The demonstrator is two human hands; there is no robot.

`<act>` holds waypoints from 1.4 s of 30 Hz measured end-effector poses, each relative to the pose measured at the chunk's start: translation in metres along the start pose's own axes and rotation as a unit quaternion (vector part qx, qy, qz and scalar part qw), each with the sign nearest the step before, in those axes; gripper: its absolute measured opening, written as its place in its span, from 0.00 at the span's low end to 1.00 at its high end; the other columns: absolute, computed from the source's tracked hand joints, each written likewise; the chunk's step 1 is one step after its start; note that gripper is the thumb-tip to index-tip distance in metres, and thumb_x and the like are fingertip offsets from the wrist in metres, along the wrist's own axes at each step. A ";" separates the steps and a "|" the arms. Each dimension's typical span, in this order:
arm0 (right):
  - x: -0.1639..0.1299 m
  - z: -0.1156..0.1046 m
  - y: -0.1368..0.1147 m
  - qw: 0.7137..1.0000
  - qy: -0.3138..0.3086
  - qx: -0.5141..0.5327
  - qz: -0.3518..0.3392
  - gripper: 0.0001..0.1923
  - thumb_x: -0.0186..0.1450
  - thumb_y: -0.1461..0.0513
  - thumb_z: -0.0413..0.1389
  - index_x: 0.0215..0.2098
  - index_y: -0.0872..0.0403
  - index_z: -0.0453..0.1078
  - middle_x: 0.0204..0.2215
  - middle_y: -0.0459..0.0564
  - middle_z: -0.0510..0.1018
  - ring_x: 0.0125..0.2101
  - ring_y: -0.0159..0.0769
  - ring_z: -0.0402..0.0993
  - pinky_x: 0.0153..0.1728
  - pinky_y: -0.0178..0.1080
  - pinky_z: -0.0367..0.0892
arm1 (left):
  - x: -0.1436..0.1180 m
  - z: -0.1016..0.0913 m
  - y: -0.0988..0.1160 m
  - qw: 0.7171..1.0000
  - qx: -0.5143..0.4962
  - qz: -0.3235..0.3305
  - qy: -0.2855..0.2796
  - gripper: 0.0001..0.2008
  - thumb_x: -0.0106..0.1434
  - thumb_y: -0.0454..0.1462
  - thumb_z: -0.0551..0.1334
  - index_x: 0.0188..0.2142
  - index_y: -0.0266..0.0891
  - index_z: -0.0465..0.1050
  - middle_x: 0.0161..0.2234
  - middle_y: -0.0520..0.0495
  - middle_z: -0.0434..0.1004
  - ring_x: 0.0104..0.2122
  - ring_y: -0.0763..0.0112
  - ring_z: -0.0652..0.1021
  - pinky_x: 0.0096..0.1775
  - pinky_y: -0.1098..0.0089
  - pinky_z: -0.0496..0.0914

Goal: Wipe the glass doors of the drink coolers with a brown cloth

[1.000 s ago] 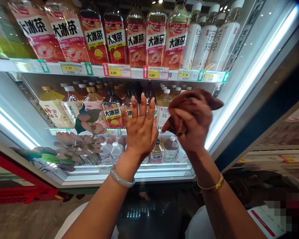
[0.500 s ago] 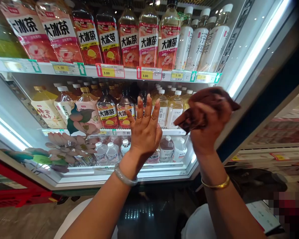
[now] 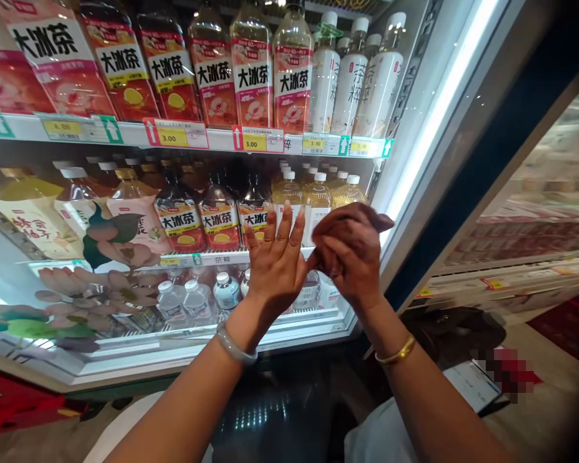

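Note:
My left hand [image 3: 275,263] lies flat with spread fingers against the glass door of a lit drinks fridge; a pale bangle circles that wrist. Close beside it, my right hand [image 3: 354,263] grips a crumpled dark brown cloth [image 3: 350,222], which bulges out above the fingers and hangs toward the left thumb. A gold bracelet is on the right wrist. Behind the glass stand rows of bottles, among them dark iced tea bottles [image 3: 181,218] and white-labelled tea bottles [image 3: 317,199] on the middle shelf.
Larger bottles [image 3: 251,71] fill the top shelf above a strip of price tags [image 3: 255,140]. Flower decals [image 3: 96,289] cover the door's lower left. The dark door frame [image 3: 463,193] slants along the right, with blurred store shelves [image 3: 502,257] beyond. Something red [image 3: 19,402] stands lower left.
My right hand has moved left and slightly down with the cloth, close to my left hand. The view has shifted right, while my left hand stays spread.

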State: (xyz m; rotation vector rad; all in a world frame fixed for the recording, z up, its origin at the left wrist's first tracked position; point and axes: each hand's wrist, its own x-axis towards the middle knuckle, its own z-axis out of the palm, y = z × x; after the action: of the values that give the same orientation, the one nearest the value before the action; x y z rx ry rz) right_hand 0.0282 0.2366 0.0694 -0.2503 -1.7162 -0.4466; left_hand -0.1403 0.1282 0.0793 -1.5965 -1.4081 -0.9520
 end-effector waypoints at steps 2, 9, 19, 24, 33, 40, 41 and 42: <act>-0.008 -0.011 0.027 0.997 0.046 -0.038 0.040 0.19 0.66 0.59 0.64 0.55 0.46 0.73 0.63 0.55 0.64 0.64 0.54 0.68 0.63 0.58 0.70 | -0.005 0.002 0.001 1.000 -0.005 0.003 -0.001 0.44 0.68 0.34 0.56 0.77 0.40 0.33 0.77 0.44 0.34 0.76 0.61 0.36 0.72 0.50 0.23; -0.038 0.004 -0.007 0.993 0.034 -0.063 0.095 0.21 0.66 0.61 0.61 0.57 0.47 0.73 0.64 0.58 0.63 0.67 0.58 0.62 0.63 0.63 0.68 | -0.030 0.014 0.007 1.000 -0.001 0.021 -0.017 0.44 0.68 0.34 0.58 0.77 0.37 0.35 0.76 0.41 0.36 0.76 0.59 0.36 0.72 0.48 0.25; -0.023 -0.007 0.016 0.993 0.060 -0.036 0.094 0.21 0.66 0.60 0.64 0.57 0.43 0.73 0.65 0.55 0.62 0.67 0.54 0.63 0.65 0.58 0.66 | -0.053 0.002 -0.012 0.999 0.010 0.006 -0.052 0.47 0.66 0.33 0.59 0.77 0.38 0.33 0.76 0.38 0.41 0.75 0.59 0.35 0.72 0.48 0.24; -0.034 0.019 -0.043 0.997 0.009 -0.020 0.069 0.21 0.65 0.63 0.62 0.57 0.46 0.74 0.64 0.56 0.65 0.69 0.57 0.58 0.65 0.64 0.64 | -0.061 -0.010 -0.028 0.999 0.026 0.010 -0.036 0.46 0.66 0.33 0.59 0.77 0.37 0.34 0.76 0.36 0.41 0.75 0.59 0.34 0.73 0.48 0.26; 0.012 0.046 -0.083 0.998 0.033 0.051 0.037 0.18 0.67 0.63 0.62 0.54 0.43 0.76 0.61 0.53 0.70 0.70 0.53 0.60 0.66 0.59 0.66 | -0.081 -0.039 -0.063 0.996 0.059 -0.024 -0.056 0.46 0.66 0.32 0.58 0.77 0.38 0.36 0.76 0.36 0.44 0.76 0.59 0.38 0.73 0.48 0.28; 0.002 0.090 -0.148 0.997 -0.001 0.074 -0.017 0.24 0.67 0.67 0.57 0.56 0.38 0.75 0.59 0.48 0.75 0.70 0.49 0.60 0.68 0.58 0.61 | -0.087 -0.062 -0.100 0.994 0.084 -0.049 -0.042 0.43 0.70 0.36 0.56 0.77 0.36 0.32 0.76 0.34 0.40 0.76 0.58 0.37 0.73 0.47 0.30; 0.001 0.093 -0.154 0.996 -0.011 0.079 -0.039 0.23 0.67 0.68 0.57 0.56 0.38 0.75 0.58 0.48 0.76 0.69 0.48 0.62 0.68 0.58 0.60 | -0.088 -0.065 -0.103 0.994 0.088 -0.045 -0.036 0.43 0.70 0.36 0.56 0.77 0.36 0.32 0.76 0.33 0.39 0.76 0.58 0.37 0.73 0.47 0.30; 0.003 0.095 -0.156 0.995 -0.018 0.085 -0.057 0.23 0.67 0.67 0.56 0.56 0.39 0.75 0.58 0.48 0.76 0.69 0.48 0.63 0.68 0.59 0.60 | -0.088 -0.069 -0.107 0.994 0.094 -0.044 -0.031 0.43 0.71 0.36 0.55 0.77 0.36 0.31 0.76 0.34 0.39 0.76 0.59 0.37 0.73 0.47 0.30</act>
State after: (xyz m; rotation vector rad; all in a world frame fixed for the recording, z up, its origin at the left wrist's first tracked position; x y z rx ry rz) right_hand -0.1205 0.1359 0.0350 -0.0385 -1.7994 -0.3785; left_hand -0.2577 0.0379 0.0357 -1.4447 -1.5749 -0.7988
